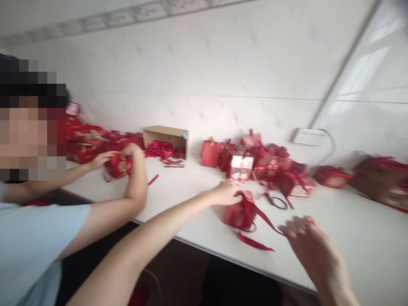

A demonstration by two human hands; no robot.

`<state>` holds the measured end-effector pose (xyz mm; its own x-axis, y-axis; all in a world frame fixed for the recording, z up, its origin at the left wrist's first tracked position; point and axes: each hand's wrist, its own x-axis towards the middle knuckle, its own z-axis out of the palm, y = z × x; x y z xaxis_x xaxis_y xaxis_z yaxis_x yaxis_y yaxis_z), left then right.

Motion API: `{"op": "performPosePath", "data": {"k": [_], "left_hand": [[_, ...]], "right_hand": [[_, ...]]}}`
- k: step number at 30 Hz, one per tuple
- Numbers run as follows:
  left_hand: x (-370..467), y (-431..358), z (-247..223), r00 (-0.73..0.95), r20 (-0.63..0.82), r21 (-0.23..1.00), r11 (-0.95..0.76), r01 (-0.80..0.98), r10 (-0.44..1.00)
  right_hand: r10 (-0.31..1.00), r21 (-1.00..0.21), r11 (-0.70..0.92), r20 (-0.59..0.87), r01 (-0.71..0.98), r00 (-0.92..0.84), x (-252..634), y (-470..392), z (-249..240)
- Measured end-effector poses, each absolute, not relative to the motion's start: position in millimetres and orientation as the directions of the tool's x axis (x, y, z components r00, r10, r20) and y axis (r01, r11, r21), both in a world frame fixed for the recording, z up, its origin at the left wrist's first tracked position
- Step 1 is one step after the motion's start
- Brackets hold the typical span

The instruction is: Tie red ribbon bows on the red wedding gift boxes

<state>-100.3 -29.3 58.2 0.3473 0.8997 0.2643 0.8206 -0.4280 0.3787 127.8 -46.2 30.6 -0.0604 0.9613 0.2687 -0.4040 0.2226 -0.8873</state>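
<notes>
My left hand (225,194) rests at the top of a red box (233,216) on the white table (191,204), near its front edge; I cannot tell whether those fingers pinch or only press. My right hand (314,244), fingers curled, pinches 1 end of a red ribbon (265,218) stretching from that box. Beyond the ribbon lies 1 black ring (279,203).

The left hand (227,192) is touching a red box (232,216); the right hand (307,238) is holding a ribbon (264,217). A co-worker (38,246) is handling another box (120,166).
</notes>
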Motion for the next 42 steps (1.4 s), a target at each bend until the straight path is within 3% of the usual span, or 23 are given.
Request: {"op": "performPosePath", "data": {"k": [4, 11, 16, 20, 27, 31, 38, 42], "left_hand": [[-109, -21, 54, 0.327, 0.288, 0.549, -0.435, 0.713, 0.9], [-110, -9, 49, -0.035, 0.288, 0.88, -0.25, 0.403, 0.957], [-126, -9, 66, -0.206, 0.234, 0.968, -0.208, 0.141, 0.95], [-149, -16, 83, -0.225, 0.183, 0.983, -0.171, 0.072, 0.957], [-184, -37, 104, -0.303, 0.118, 0.985, -0.074, 0.154, 0.946], [-202, -46, 103, -0.321, 0.098, 0.973, -0.023, 0.231, 0.942], [-213, -54, 88, -0.22, 0.033, 0.901, 0.067, 0.429, 0.975], [-203, -58, 81, -0.042, -0.062, 0.756, 0.075, 0.65, 0.997]], "right_hand": [[0.958, -0.813, 0.112, 0.24, -0.571, -0.155, 123, -50, 31], [0.927, -0.755, 0.119, 0.317, -0.644, -0.2, 125, -49, 37], [0.942, -0.757, 0.208, 0.325, -0.619, -0.081, 137, -38, 40], [0.921, -0.773, 0.347, 0.387, -0.531, 0.04, 143, -24, 55], [0.703, -0.731, 0.677, 0.608, -0.086, 0.367, 139, 23, 96], [0.576, -0.652, 0.751, 0.724, 0.103, 0.38, 135, 40, 119], [0.528, -0.611, 0.768, 0.774, 0.192, 0.35, 134, 41, 148], [0.558, -0.641, 0.745, 0.751, 0.186, 0.353, 143, 38, 160]]}}
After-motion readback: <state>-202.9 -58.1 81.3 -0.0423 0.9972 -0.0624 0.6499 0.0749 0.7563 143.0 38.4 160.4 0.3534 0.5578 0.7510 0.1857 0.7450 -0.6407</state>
